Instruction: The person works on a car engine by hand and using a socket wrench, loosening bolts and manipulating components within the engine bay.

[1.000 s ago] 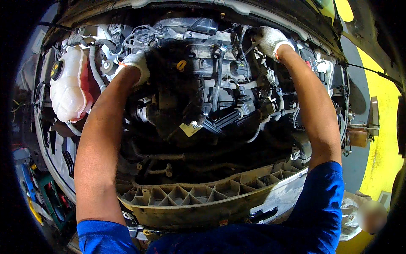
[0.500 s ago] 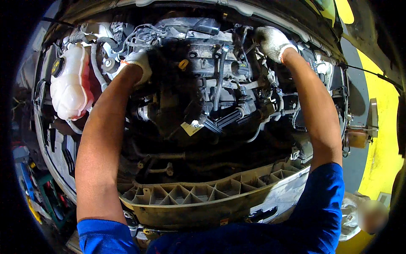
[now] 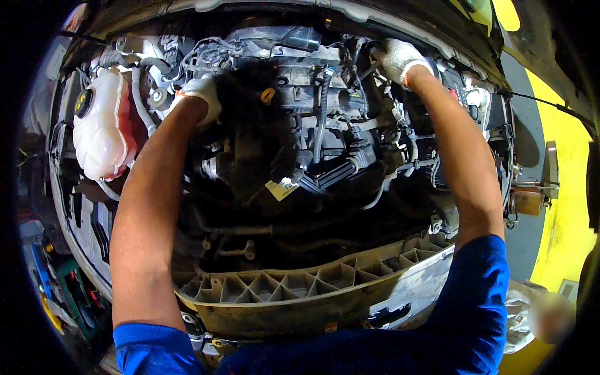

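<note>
My left hand (image 3: 199, 100), in a white knit glove, rests among dark engine parts left of a yellow loop handle (image 3: 267, 95); its fingers are hidden by the glove's back and shadow. At the back right of the engine, my gloved right hand (image 3: 400, 61) is curled around something I cannot make out, with a thin metal piece near its fingertips. A translucent reservoir (image 3: 103, 128) with pink liquid and a black cap sits left of my left forearm. A ribbed hose (image 3: 322, 112) runs across the engine between my hands, above a dark lower recess.
The ribbed front crossmember (image 3: 300, 294) spans below my arms. A hood prop (image 3: 553, 106) crosses the right side. Tools in a green-framed holder (image 3: 69, 284) stand at lower left. Another person (image 3: 522, 322), in light clothing, is low at right beside the yellow floor (image 3: 559, 244).
My right hand has shifted slightly up and left since half a second ago, back to about where it was a second ago. My left hand stays nearly in place.
</note>
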Demonstrator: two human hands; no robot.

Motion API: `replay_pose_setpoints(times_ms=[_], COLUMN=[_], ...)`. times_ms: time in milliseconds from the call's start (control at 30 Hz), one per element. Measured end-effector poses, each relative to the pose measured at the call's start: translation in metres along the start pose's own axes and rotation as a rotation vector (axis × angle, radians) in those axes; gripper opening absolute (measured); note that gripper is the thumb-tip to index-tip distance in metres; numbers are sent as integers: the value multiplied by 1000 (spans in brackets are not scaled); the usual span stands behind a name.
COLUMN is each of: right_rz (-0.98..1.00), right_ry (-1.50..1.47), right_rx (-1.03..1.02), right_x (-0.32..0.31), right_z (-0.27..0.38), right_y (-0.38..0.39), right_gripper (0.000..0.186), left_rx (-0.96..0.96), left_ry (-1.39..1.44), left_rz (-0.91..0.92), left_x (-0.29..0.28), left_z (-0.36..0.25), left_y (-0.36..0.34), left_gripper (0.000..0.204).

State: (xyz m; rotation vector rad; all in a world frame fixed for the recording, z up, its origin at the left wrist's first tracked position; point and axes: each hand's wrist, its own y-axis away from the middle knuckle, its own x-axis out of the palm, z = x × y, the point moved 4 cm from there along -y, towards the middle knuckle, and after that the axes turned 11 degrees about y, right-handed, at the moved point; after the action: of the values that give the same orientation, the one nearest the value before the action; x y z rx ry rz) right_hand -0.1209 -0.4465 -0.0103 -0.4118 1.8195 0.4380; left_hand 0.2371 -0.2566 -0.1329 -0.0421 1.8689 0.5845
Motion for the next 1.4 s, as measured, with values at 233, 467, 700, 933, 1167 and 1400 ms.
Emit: replay_pose_setpoints(times_ms=[233,467,700,933,1167,1400], right_rz=[-75,-10,30,52,43,39], right_ry=[21,24,-38,-115,65,-44], right_rx=[-181,-122,86,-185,-155,31], right_x=[-2,2,1,-2,-6,1], right_z=[7,6,-5,2,9,-4], right_y=[8,4,-2,7,7,1], right_gripper=[33,32,33,35,39,40], left_rx=[10,-8,18,1,12,-27], left_ry=[19,-48,-3,61,4,-5], left_rz=[0,63,20,71,7,1], left_x=[3,-9,12,-1,9,-2], left_z=[3,-7,15,-2,13,1], left_y=[-1,14,-17,2,-9,4], left_gripper=[42,45,48,49,46,44])
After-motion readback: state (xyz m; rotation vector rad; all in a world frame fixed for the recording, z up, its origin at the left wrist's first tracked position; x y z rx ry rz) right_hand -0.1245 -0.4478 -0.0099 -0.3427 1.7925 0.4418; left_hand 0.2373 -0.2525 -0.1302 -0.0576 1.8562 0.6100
